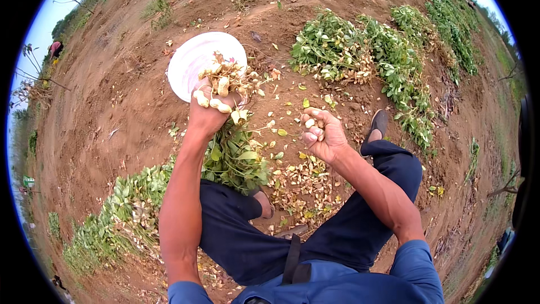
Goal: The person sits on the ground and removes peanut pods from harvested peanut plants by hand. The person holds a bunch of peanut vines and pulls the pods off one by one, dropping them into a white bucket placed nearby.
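My left hand [211,103] grips a bunch of peanut plants by the stems, near the roots. Pale peanut pods [222,86] and dry roots stick up above the fist, while the green leaves [236,158] hang below it towards my knee. The bunch overlaps the near right rim of a white plastic basin [181,71] on the soil; part of the basin's inside is hidden behind it. To the right, apart from the plants, my right hand [325,135] is curled around a few loose peanut pods [310,123].
Uprooted peanut plants [333,46] lie in heaps at the upper right. Another leafy row [122,215] lies at lower left. Fallen leaves [308,181] cover the soil between my feet. A person [55,49] is far off at the left edge.
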`<action>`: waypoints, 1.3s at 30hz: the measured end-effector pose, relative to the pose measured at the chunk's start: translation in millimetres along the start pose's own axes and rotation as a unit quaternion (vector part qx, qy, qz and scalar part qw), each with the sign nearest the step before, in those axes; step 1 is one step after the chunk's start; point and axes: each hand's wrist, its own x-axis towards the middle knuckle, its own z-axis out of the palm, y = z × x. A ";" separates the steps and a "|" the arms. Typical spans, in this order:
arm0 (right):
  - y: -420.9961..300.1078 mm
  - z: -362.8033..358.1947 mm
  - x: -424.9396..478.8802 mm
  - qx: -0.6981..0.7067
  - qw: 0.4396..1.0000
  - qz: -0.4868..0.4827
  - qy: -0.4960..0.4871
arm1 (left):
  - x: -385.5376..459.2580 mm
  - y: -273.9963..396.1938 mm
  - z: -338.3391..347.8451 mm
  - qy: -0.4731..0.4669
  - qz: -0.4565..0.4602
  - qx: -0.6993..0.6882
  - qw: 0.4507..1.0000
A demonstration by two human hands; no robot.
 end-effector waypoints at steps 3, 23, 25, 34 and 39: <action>11.0 2.6 31.3 -0.055 0.992 0.015 0.116 | -5.2 -14.1 -21.8 0.012 0.030 0.014 0.999; -14.6 130.7 39.2 -0.543 0.800 -0.245 -0.071 | -7.8 -39.8 -20.1 0.045 0.087 0.162 0.982; -9.4 130.1 6.2 -0.578 0.785 -0.203 -0.094 | -9.0 -23.3 -9.3 0.035 0.111 0.240 0.964; -20.4 104.3 -25.4 -0.627 0.763 -0.145 -0.051 | 1.9 7.7 47.1 0.048 0.188 0.350 0.917; -31.8 84.7 -22.4 -0.603 0.784 -0.138 -0.047 | 7.9 18.2 69.4 0.017 0.205 0.412 0.888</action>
